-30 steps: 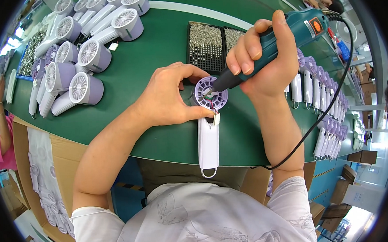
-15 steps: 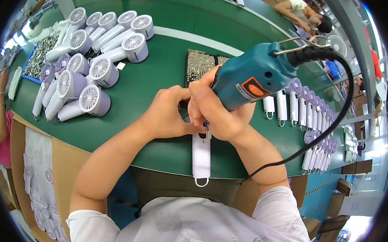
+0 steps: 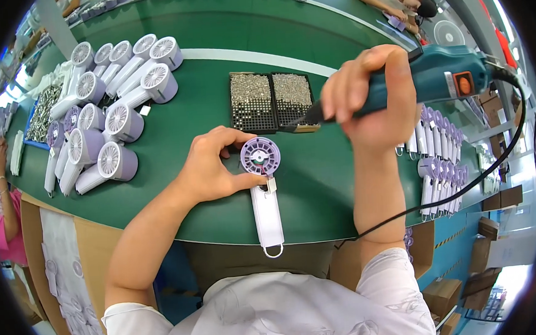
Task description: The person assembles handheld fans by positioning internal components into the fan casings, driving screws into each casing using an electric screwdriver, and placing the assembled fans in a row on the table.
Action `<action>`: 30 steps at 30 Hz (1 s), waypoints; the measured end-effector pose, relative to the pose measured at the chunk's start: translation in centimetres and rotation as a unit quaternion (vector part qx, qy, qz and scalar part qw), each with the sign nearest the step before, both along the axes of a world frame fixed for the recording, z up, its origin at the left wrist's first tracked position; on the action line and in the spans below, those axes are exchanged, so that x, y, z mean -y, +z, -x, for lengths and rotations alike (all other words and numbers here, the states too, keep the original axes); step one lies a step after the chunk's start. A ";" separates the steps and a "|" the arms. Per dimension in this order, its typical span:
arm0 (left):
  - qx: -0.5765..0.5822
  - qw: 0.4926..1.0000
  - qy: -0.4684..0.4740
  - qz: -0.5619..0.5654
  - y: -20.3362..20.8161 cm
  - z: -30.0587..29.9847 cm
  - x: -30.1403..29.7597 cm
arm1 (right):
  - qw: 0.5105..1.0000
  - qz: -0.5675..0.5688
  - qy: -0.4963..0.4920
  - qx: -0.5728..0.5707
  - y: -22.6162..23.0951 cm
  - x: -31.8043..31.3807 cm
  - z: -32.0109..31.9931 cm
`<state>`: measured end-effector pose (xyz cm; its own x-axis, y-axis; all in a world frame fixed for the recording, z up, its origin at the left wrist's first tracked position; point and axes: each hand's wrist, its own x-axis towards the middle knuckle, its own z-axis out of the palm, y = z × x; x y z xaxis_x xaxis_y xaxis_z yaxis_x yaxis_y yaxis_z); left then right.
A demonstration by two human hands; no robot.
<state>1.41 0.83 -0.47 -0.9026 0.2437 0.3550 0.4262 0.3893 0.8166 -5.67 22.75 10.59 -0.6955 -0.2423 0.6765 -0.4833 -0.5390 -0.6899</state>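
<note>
- The left hand (image 3: 210,167) rests on the green table (image 3: 317,183), thumb and fingers pinched on the round purple head of a small handheld fan (image 3: 260,157).
- The fan lies flat at the near table edge, its white handle pointing toward the person, a metal loop at the end.
- The right hand (image 3: 370,98) is wrapped tight around a teal electric screwdriver (image 3: 439,82), held above the table.
- The screwdriver's dark tip sits over the screw tray (image 3: 270,100); whether it touches the screws is hard to tell.
- The tray, black and in two halves, lies just beyond the fan.
- Finished purple-and-white fans (image 3: 105,124) are piled at the left.
- More fans (image 3: 440,158) lie in a row to the right.
</note>
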 end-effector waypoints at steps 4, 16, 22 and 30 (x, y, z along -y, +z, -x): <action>-0.015 1.000 0.005 0.010 -0.3 0.4 -0.7 | 0.986 -0.022 -0.164 0.027 -2.6 -2.3 4.5; -0.032 0.999 0.004 0.025 -0.3 0.6 -0.8 | 0.979 -0.041 -0.180 0.092 -5.3 -1.8 6.5; -0.024 0.999 0.004 0.022 -0.2 0.6 -0.8 | 0.975 -0.052 -0.191 0.097 -5.9 -1.8 6.8; -0.030 0.999 0.004 0.021 -0.2 0.6 -0.8 | 0.977 -0.056 -0.188 0.087 -6.0 -1.7 6.7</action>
